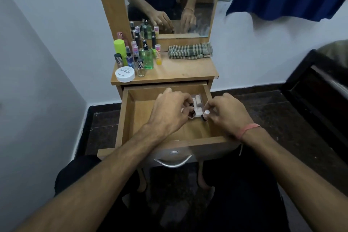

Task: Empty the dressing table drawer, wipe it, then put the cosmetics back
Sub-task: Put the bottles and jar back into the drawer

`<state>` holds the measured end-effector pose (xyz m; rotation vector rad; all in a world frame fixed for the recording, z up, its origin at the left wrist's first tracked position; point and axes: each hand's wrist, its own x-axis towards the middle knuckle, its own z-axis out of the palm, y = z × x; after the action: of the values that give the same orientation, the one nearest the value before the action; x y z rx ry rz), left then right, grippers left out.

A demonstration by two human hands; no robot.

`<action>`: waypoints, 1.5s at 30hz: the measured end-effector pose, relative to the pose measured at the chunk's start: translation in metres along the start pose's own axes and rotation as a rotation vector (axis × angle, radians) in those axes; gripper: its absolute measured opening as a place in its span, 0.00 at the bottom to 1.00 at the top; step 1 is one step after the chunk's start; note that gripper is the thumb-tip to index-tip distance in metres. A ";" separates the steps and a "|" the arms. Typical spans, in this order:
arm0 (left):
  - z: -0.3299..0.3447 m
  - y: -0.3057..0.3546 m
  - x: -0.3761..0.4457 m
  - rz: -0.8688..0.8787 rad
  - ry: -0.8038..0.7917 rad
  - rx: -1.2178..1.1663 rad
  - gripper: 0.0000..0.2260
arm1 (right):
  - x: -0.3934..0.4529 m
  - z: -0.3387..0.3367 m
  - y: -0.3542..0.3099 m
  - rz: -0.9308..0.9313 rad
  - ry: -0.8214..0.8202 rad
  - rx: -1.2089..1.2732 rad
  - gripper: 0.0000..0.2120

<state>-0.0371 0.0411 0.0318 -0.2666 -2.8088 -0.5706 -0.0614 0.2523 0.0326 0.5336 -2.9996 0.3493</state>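
Wooden drawer (130,118) lay open while my left hand (169,113) pinched a dark bottle (191,113) and my right hand (226,115) clamped a white-capped one (205,115) inside; crowded fingers risked knocking either over.

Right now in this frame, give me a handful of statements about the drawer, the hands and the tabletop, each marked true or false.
1. The drawer is pulled open. True.
2. The right hand holds a small bottle with a white cap. True.
3. The striped cloth lies inside the drawer. False: it lies folded on the tabletop, near the mirror.
4. The left hand rests on the drawer handle. False: it is inside the drawer, fingers on a small dark item.
5. Bottles and a white round tub stand at the tabletop's left side. True.
6. The drawer is completely empty. False: a few small cosmetics remain near its right wall.
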 end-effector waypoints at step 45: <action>-0.104 -0.115 0.074 -0.217 0.287 0.177 0.17 | 0.168 -0.039 -0.115 -0.148 0.266 0.217 0.21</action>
<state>-0.1111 -0.0959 0.1049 0.1458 -2.5998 -0.3663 -0.1769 0.1007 0.1138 0.6633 -2.6647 0.6801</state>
